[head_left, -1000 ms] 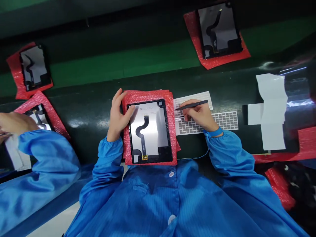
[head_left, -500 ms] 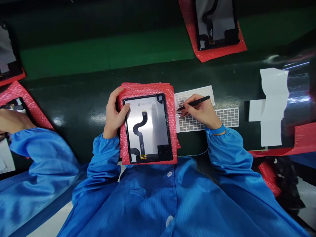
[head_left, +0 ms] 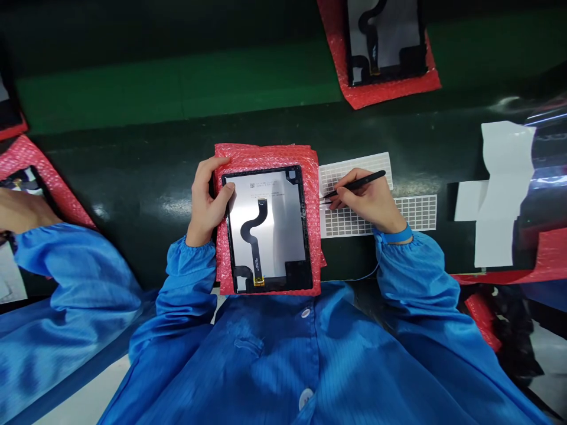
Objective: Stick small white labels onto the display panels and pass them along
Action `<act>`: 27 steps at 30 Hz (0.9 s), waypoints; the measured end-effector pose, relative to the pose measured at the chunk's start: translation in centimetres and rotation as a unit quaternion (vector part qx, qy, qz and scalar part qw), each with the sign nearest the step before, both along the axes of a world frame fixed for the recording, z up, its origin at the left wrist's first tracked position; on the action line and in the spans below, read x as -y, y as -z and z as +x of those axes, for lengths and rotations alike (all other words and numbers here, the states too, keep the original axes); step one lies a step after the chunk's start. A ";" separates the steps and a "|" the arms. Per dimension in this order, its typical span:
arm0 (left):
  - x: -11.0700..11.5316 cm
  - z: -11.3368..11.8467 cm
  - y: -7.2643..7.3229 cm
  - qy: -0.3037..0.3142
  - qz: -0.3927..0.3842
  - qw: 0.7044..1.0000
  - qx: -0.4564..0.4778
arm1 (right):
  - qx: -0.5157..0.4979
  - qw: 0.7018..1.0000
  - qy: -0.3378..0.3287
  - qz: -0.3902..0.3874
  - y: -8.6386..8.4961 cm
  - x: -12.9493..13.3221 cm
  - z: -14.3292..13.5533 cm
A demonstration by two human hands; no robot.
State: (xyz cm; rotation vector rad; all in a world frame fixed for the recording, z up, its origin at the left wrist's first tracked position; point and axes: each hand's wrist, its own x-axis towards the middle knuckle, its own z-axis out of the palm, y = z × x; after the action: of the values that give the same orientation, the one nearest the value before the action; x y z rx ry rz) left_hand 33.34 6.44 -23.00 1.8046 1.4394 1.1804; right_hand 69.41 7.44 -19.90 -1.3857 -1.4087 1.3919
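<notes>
A tablet screen lies back side up on red bubble wrap in front of me, with a black ribbon cable curving down its silvery back. At its left edge, my left hand grips it, thumb over the frame and fingers on the wrap. To the right, my right hand pinches black tweezers, their tips pointing left over label sheets near the wrap's edge. Two sheets of small grey labels, an upper one and a lower one, lie partly beneath that hand.
Another screen rests on red wrap at the top right. White paper lies at the right, by red wrap. On the left, a co-worker's hand and blue sleeve are beside another wrapped screen. A blue wrist strap has a thin cord.
The view has shifted slightly, so most things appear a little displaced. Both hands keep nearly the same hold and place relative to the screen and label sheets.
</notes>
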 end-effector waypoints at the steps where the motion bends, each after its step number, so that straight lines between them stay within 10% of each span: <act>1: 0.0 0.0 0.1 0.001 -0.001 1.000 0.002 | -0.005 1.000 -0.001 -0.004 0.0 0.0 0.1; 12: 0.1 0.7 -2.2 -0.009 0.069 0.997 -0.028 | -0.122 0.992 0.005 0.015 -1.4 0.0 0.3; 21: -0.3 -2.4 -0.2 0.123 -0.048 0.990 0.043 | -0.118 0.991 -0.063 0.003 -6.2 1.4 -9.0; 27: -0.3 -4.6 -0.4 0.220 -0.106 0.964 0.102 | -0.097 0.990 -0.095 -0.049 -5.7 2.0 -15.1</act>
State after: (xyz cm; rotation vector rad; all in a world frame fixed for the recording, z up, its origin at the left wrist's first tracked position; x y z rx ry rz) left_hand 28.70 6.72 -22.57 1.6808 0.9422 0.9131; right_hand 54.29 5.41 -14.17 -1.1626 -1.3891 1.6901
